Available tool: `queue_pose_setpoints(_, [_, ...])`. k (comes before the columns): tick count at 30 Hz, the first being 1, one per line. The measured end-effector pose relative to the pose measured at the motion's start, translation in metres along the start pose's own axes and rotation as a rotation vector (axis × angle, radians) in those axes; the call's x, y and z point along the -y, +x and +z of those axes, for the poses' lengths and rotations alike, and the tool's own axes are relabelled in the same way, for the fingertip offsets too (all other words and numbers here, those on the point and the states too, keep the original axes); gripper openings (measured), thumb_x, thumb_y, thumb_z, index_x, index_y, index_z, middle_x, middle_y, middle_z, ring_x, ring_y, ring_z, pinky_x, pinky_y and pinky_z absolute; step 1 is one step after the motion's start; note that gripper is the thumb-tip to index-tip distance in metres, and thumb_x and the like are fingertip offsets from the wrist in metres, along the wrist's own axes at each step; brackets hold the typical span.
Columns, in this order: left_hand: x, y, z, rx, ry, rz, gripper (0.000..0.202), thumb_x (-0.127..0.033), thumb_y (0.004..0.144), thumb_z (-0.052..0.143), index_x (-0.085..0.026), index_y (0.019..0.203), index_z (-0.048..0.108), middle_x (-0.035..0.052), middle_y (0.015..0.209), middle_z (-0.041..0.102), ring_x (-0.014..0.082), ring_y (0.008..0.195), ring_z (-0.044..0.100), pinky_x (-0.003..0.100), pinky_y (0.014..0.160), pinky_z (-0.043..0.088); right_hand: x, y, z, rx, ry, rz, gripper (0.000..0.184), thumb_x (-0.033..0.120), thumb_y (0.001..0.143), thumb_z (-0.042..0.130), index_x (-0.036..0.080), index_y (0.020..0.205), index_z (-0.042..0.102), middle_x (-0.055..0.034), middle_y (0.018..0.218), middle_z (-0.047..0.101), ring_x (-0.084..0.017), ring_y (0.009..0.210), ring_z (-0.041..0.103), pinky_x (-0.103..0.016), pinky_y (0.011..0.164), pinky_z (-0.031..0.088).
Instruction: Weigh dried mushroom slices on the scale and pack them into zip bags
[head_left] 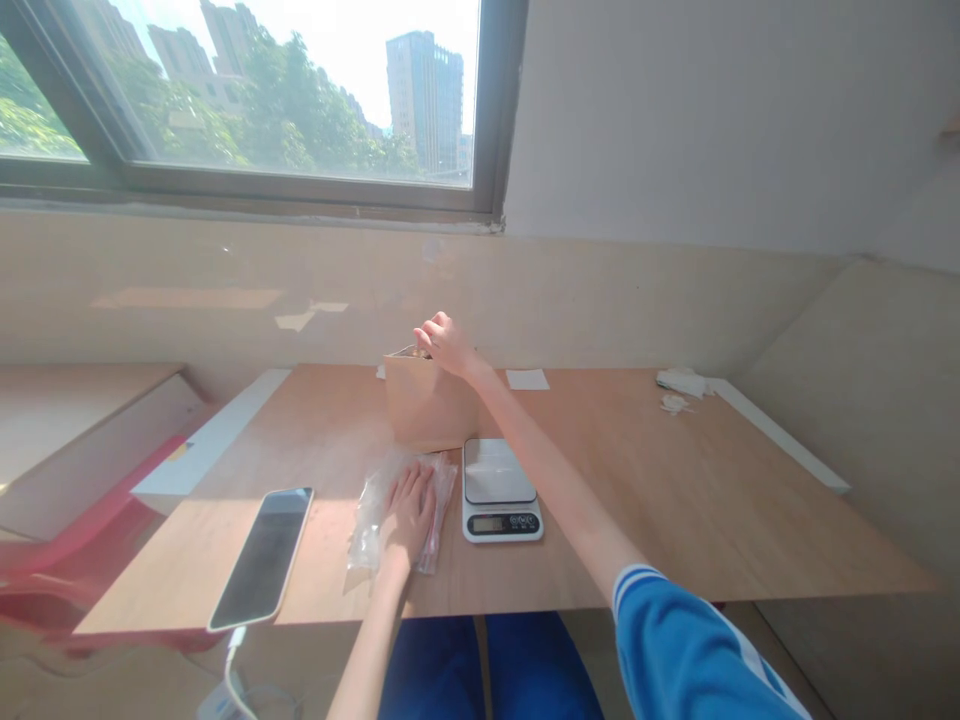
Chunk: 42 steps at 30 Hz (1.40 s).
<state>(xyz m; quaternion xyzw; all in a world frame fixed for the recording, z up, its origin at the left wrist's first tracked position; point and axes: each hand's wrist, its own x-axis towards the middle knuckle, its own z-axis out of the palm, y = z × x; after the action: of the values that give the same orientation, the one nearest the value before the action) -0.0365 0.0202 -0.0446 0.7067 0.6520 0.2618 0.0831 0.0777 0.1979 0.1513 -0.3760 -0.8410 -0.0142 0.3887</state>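
A brown paper bag stands upright at the middle back of the wooden table. My right hand reaches out to its top rim with fingers curled over the opening; what they pinch is too small to make out. My left hand lies flat, fingers stretched, on a stack of clear plastic bags in front of the paper bag. A small white digital scale with a grey platform sits just right of the plastic bags, under my right forearm.
A phone lies screen-up at the table's front left, a white cable hanging from it. A white paper slip and crumpled white scraps lie near the back wall. Red material and a white board sit left of the table.
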Motion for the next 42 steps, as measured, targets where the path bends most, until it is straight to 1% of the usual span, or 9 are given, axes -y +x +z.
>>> queue_pose_setpoints(5, [-0.001, -0.001, 0.000, -0.060, -0.049, -0.003, 0.036, -0.029, 0.089, 0.036, -0.020, 0.118, 0.057, 0.0058, 0.130, 0.053, 0.0221, 0.126, 0.042, 0.043, 0.107, 0.032, 0.001, -0.067, -0.023, -0.210, 0.261, 0.232, 0.024, 0.014, 0.085, 0.033, 0.019, 0.088, 0.057, -0.0051, 0.094, 0.052, -0.015, 0.087, 0.052, -0.029, 0.079, 0.042])
queue_pose_setpoints(8, [-0.001, 0.000, -0.001, -0.058, -0.058, -0.017, 0.035, -0.030, 0.088, 0.037, -0.020, 0.116, 0.057, 0.0057, 0.128, 0.055, 0.0222, 0.124, 0.045, 0.043, 0.106, 0.033, 0.001, -0.140, -0.024, -0.287, 0.341, 0.349, 0.028, 0.006, 0.076, 0.032, 0.019, 0.080, 0.056, -0.0035, 0.086, 0.053, -0.015, 0.082, 0.053, -0.028, 0.075, 0.043])
queue_pose_setpoints(11, [-0.002, 0.000, -0.003, -0.056, -0.060, -0.016, 0.035, -0.030, 0.088, 0.037, -0.020, 0.115, 0.057, 0.0058, 0.128, 0.055, 0.0213, 0.123, 0.045, 0.041, 0.106, 0.034, 0.011, -0.219, -0.018, -0.336, 0.312, 0.529, 0.026, 0.007, 0.077, 0.032, 0.020, 0.074, 0.055, -0.0035, 0.080, 0.053, -0.017, 0.078, 0.053, -0.028, 0.070, 0.043])
queue_pose_setpoints(14, [-0.002, -0.001, -0.005, -0.057, -0.060, 0.002, 0.035, -0.030, 0.090, 0.033, -0.021, 0.114, 0.057, 0.0050, 0.127, 0.056, 0.0198, 0.124, 0.045, 0.040, 0.106, 0.033, 0.032, -0.281, -0.014, -0.293, 0.259, 0.605, 0.024, 0.011, 0.082, 0.034, 0.021, 0.078, 0.055, -0.0038, 0.081, 0.052, -0.017, 0.077, 0.053, -0.029, 0.070, 0.044])
queue_pose_setpoints(16, [-0.003, -0.002, -0.006, -0.044, -0.058, 0.006, 0.036, -0.031, 0.090, 0.031, -0.021, 0.115, 0.056, 0.0048, 0.127, 0.056, 0.0190, 0.124, 0.044, 0.039, 0.106, 0.032, 0.046, -0.304, -0.015, -0.249, 0.196, 0.615, 0.024, 0.011, 0.083, 0.035, 0.022, 0.080, 0.057, -0.0054, 0.087, 0.052, -0.018, 0.084, 0.054, -0.032, 0.076, 0.044])
queue_pose_setpoints(21, [-0.004, -0.003, -0.008, -0.048, -0.053, -0.023, 0.038, -0.033, 0.090, 0.031, -0.021, 0.115, 0.057, 0.0047, 0.128, 0.055, 0.0190, 0.123, 0.045, 0.037, 0.106, 0.032, 0.057, -0.313, -0.018, -0.322, 0.134, 0.652, 0.024, 0.013, 0.083, 0.036, 0.021, 0.080, 0.058, -0.0072, 0.088, 0.052, -0.020, 0.088, 0.054, -0.035, 0.078, 0.045])
queue_pose_setpoints(28, [-0.005, -0.003, -0.012, -0.007, -0.057, -0.066, 0.039, -0.036, 0.089, 0.029, -0.024, 0.116, 0.055, 0.0027, 0.129, 0.054, 0.0183, 0.124, 0.044, 0.034, 0.105, 0.033, 0.038, -0.317, -0.018, -0.455, 0.242, 0.949, 0.025, 0.017, 0.082, 0.036, 0.020, 0.072, 0.059, -0.0065, 0.082, 0.053, -0.018, 0.075, 0.055, -0.030, 0.067, 0.045])
queue_pose_setpoints(34, [-0.005, -0.003, -0.011, -0.009, -0.067, -0.070, 0.039, -0.036, 0.089, 0.030, -0.024, 0.116, 0.056, 0.0031, 0.129, 0.055, 0.0179, 0.124, 0.044, 0.034, 0.106, 0.031, 0.044, -0.320, -0.020, -0.206, 0.365, 0.764, 0.032, 0.013, 0.082, 0.037, 0.021, 0.073, 0.067, -0.0039, 0.079, 0.054, -0.015, 0.069, 0.055, -0.025, 0.059, 0.043])
queue_pose_setpoints(42, [-0.003, -0.004, -0.008, -0.022, -0.076, -0.064, 0.039, -0.036, 0.089, 0.029, -0.024, 0.116, 0.055, 0.0031, 0.129, 0.055, 0.0174, 0.123, 0.045, 0.033, 0.105, 0.032, 0.054, -0.315, -0.018, -0.036, -0.035, 0.699, 0.032, 0.007, 0.081, 0.041, 0.021, 0.072, 0.068, -0.0026, 0.071, 0.051, -0.017, 0.067, 0.051, -0.028, 0.066, 0.036])
